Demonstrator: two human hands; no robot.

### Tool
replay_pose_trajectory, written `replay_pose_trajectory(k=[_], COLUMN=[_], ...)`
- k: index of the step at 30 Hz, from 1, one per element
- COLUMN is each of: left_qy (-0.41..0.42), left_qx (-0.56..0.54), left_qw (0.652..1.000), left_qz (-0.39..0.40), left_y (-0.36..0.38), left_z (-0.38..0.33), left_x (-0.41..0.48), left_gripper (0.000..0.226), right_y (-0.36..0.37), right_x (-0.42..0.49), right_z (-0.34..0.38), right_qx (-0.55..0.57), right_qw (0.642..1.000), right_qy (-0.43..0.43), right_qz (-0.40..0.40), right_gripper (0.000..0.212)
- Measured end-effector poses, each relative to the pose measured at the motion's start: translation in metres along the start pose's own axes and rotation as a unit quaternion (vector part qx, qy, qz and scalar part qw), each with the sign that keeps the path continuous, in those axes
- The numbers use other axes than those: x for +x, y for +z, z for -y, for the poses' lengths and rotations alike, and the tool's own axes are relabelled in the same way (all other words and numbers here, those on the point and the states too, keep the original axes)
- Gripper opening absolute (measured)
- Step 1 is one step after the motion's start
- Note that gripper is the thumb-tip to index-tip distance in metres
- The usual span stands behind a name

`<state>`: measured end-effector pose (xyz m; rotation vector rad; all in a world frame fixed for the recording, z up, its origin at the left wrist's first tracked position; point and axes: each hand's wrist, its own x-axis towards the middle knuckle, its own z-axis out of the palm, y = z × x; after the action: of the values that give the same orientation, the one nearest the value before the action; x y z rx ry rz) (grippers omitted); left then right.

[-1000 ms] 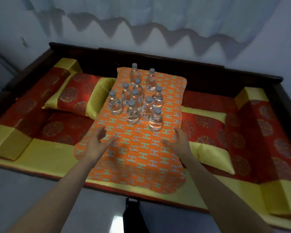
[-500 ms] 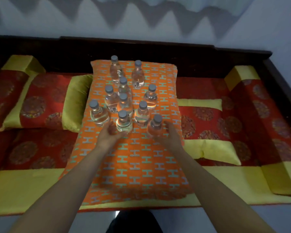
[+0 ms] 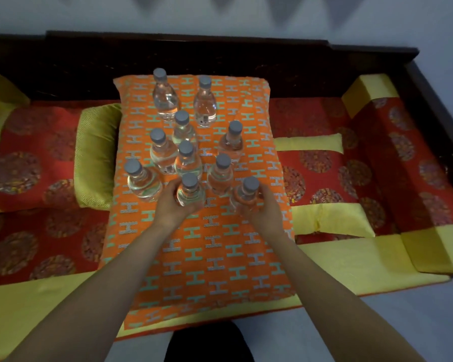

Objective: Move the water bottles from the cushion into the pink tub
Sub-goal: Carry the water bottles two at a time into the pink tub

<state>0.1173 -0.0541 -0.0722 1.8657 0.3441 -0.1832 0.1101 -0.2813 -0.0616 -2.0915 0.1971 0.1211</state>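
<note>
Taking the front row first, presumably for reach: left hand (image 3: 169, 206) curls round the near-centre bottle (image 3: 190, 194), right hand (image 3: 267, 211) round the near-right bottle (image 3: 246, 197), both upright on the orange cushion (image 3: 207, 257); eight other bottles (image 3: 165, 97) stand behind; pink tub unseen

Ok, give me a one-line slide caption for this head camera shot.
Left hand grips the near-centre bottle, right hand the near-right bottle, among ten upright on the orange cushion.

home sitting room, dark wooden bench (image 3: 220, 52), brocade cushions (image 3: 324, 173)
</note>
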Motion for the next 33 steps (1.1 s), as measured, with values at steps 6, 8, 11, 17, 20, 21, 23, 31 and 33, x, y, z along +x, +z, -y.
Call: replay_pose_trajectory(k=[6, 8, 11, 17, 20, 21, 23, 31, 33], left_qy=[0.019, 0.018, 0.000, -0.004, -0.011, -0.012, -0.004, 0.084, 0.112], left_qx=[0.040, 0.055, 0.061, 0.040, 0.035, 0.035, 0.039, 0.071, 0.077], left_qw=[0.999, 0.998, 0.998, 0.998, 0.998, 0.998, 0.997, 0.989, 0.982], left_qz=[0.012, 0.012, 0.025, 0.045, 0.051, 0.052, 0.060, 0.103, 0.133], left_y=[-0.002, -0.006, -0.016, -0.030, -0.033, -0.034, -0.034, -0.002, 0.015], left_z=[0.004, 0.003, 0.001, -0.003, -0.006, -0.007, -0.011, -0.050, -0.066], left_x=[0.001, 0.000, -0.005, -0.022, -0.024, -0.024, -0.025, -0.039, -0.044], left_gripper=[0.078, 0.076, 0.071, 0.063, 0.062, 0.062, 0.063, 0.051, 0.050], right_y=[0.004, 0.004, -0.002, -0.019, -0.029, -0.033, -0.041, -0.096, -0.118], right_x=[-0.002, -0.003, -0.009, -0.025, -0.031, -0.033, -0.041, -0.085, -0.098], right_z=[-0.001, -0.001, -0.001, -0.003, -0.003, -0.003, -0.002, -0.011, -0.013], right_qx=[-0.007, -0.001, 0.000, -0.030, -0.026, -0.023, -0.015, 0.004, 0.006], right_qw=[1.000, 1.000, 0.999, 0.996, 0.996, 0.996, 0.996, 0.982, 0.976], right_qy=[0.009, 0.019, 0.021, 0.037, 0.031, 0.025, 0.019, 0.060, 0.070], right_qz=[-0.010, -0.017, -0.045, -0.074, -0.075, -0.077, -0.089, -0.179, -0.206], right_gripper=[0.070, 0.069, 0.050, 0.048, 0.054, 0.054, 0.050, 0.048, 0.043])
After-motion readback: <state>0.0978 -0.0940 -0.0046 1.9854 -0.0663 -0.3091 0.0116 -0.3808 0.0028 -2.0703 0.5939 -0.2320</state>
